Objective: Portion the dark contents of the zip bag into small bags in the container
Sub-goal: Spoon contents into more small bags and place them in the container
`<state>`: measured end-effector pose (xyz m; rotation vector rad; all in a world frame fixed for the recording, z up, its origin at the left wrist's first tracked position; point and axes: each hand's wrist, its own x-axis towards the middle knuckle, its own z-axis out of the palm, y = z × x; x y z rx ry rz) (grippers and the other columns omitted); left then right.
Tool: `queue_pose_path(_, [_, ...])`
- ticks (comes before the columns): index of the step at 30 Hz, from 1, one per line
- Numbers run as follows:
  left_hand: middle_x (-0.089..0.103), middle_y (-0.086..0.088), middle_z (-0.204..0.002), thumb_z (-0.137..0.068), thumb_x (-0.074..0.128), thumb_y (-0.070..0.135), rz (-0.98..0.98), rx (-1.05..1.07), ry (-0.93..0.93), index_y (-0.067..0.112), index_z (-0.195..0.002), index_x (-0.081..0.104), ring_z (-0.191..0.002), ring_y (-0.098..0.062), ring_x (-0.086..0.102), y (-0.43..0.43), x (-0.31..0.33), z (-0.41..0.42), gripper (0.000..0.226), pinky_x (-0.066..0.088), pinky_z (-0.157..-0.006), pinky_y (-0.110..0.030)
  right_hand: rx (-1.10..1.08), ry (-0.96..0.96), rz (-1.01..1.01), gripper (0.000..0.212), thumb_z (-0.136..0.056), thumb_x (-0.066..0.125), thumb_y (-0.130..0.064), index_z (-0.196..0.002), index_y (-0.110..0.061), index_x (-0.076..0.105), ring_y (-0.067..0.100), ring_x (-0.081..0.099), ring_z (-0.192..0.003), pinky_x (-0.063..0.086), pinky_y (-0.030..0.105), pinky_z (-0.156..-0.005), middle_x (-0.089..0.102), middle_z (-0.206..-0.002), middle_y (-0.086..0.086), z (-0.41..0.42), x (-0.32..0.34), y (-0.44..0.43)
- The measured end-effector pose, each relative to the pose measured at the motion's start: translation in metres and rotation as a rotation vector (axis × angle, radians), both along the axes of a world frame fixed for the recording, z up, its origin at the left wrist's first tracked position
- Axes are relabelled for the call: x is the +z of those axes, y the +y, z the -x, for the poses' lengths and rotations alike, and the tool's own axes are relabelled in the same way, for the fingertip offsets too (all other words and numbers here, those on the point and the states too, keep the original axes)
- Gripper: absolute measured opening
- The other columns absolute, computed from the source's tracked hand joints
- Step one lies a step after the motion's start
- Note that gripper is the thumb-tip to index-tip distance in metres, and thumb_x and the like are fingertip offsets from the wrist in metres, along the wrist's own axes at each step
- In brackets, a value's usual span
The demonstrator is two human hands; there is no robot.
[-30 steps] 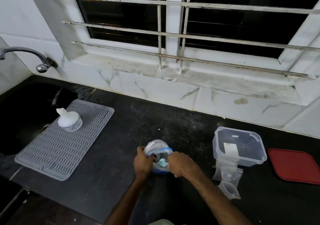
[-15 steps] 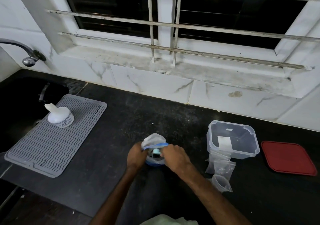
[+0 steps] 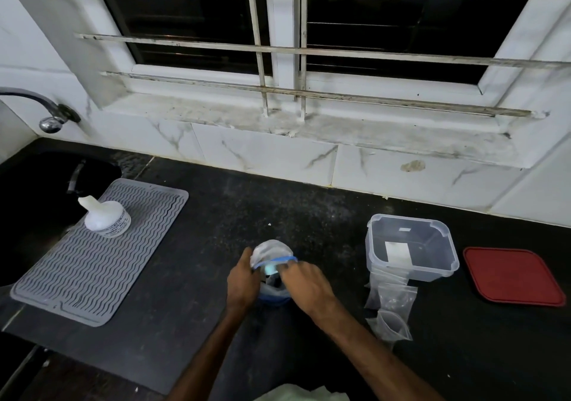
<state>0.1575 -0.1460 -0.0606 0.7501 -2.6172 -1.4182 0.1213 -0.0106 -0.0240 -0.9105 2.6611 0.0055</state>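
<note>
Zip bag [image 3: 272, 250] sits about mid-counter [image 3: 312, 215] with bare dark stone all round it, loads of room toward the wall and over to the mat [image 3: 102, 264] on the left. Left hand [image 3: 242, 280] grips the left side of the bag's mouth, right hand [image 3: 306, 283] has its fingers curled on the right side by the blue zip. One clear container [image 3: 370, 246] stands well off to the right, lid [image 3: 513, 275] lying flat just beside it. The small bags [image 3: 390, 303] are in a heap against the container's near wall, not inside; at least two, too see-through to count properly. One bottle [image 3: 106, 217] is on the mat. The sink [image 3: 34, 203] is cut off at the left. The hands hide most of the bag's dark contents.
</note>
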Motion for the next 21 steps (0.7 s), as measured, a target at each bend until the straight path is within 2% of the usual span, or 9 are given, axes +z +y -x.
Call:
queue_pose_path(3, [0.059,0.02,-0.094,-0.093,0.05,0.003,-0.069,0.034,0.051,0.02,-0.106,0.056,-0.089,-0.003,0.06,0.005,0.009,0.0,0.022,0.042,-0.078,-0.021,-0.013,-0.093,-0.04,0.036,-0.103,0.037,-0.025,-0.131,-0.008,0.05,0.031,0.058,-0.113,0.047,0.039,-0.09,0.056,-0.128,0.015,-0.007,-0.01,0.001])
queue_pose_path(6, [0.059,0.013,-0.099,-0.092,0.048,-0.005,-0.097,0.055,0.104,0.021,-0.113,0.054,-0.094,-0.006,0.059,0.008,0.014,-0.002,0.034,0.043,-0.082,-0.022,0.015,-0.042,-0.054,0.032,-0.101,0.04,-0.018,-0.127,-0.005,0.053,0.031,0.06,-0.108,0.049,0.04,-0.086,0.058,-0.125,0.016,-0.009,-0.011,0.007])
queue_pose_path(8, [0.063,0.014,-0.096,-0.091,0.05,-0.004,-0.102,0.061,0.122,0.023,-0.11,0.056,-0.088,-0.001,0.062,0.008,0.01,-0.003,0.033,0.047,-0.081,-0.022,0.005,-0.024,-0.013,0.033,-0.101,0.041,-0.019,-0.13,-0.005,0.05,0.031,0.06,-0.107,0.05,0.04,-0.085,0.056,-0.125,0.017,-0.009,-0.009,0.008])
queue_pose_path(10, [0.066,0.014,-0.09,-0.089,0.054,-0.003,-0.114,0.068,0.128,0.025,-0.101,0.057,-0.079,0.006,0.063,0.006,0.005,-0.002,0.03,0.048,-0.073,-0.016,0.023,0.017,0.051,0.035,-0.101,0.042,-0.019,-0.133,-0.005,0.045,0.031,0.06,-0.106,0.05,0.04,-0.084,0.053,-0.126,0.018,-0.011,-0.006,0.006])
queue_pose_path(12, [0.068,0.008,-0.085,-0.087,0.055,-0.002,-0.113,0.076,0.131,0.021,-0.095,0.058,-0.075,0.007,0.064,0.002,0.003,-0.002,0.025,0.048,-0.066,-0.016,0.046,0.041,0.078,0.037,-0.1,0.043,-0.017,-0.135,-0.005,0.042,0.031,0.06,-0.104,0.05,0.041,-0.082,0.052,-0.126,0.019,-0.012,-0.007,0.004])
queue_pose_path(17, [0.069,0.004,-0.088,-0.091,0.052,-0.001,-0.146,0.052,0.122,0.02,-0.094,0.059,-0.078,-0.001,0.066,0.001,0.002,0.0,0.022,0.051,-0.066,-0.014,0.013,0.019,0.002,0.03,-0.101,0.04,-0.012,-0.126,-0.002,0.052,0.032,0.062,-0.101,0.052,0.042,-0.082,0.057,-0.121,0.019,-0.017,-0.022,0.005])
queue_pose_path(19, [0.068,0.002,-0.09,-0.09,0.05,-0.001,-0.161,0.077,0.111,0.015,-0.098,0.058,-0.083,-0.008,0.066,0.001,0.0,0.0,0.02,0.051,-0.069,-0.021,-0.004,0.024,0.045,0.033,-0.101,0.038,-0.011,-0.131,-0.002,0.047,0.033,0.062,-0.102,0.052,0.042,-0.082,0.055,-0.124,0.019,-0.017,-0.02,0.005])
queue_pose_path(21, [0.066,0.001,-0.091,-0.088,0.049,-0.004,-0.19,0.115,0.097,0.01,-0.1,0.058,-0.085,-0.013,0.064,0.0,-0.003,0.0,0.02,0.048,-0.068,-0.021,-0.002,0.073,0.1,0.039,-0.1,0.038,-0.01,-0.138,-0.002,0.039,0.033,0.063,-0.102,0.052,0.042,-0.081,0.052,-0.128,0.02,-0.017,-0.017,0.004])
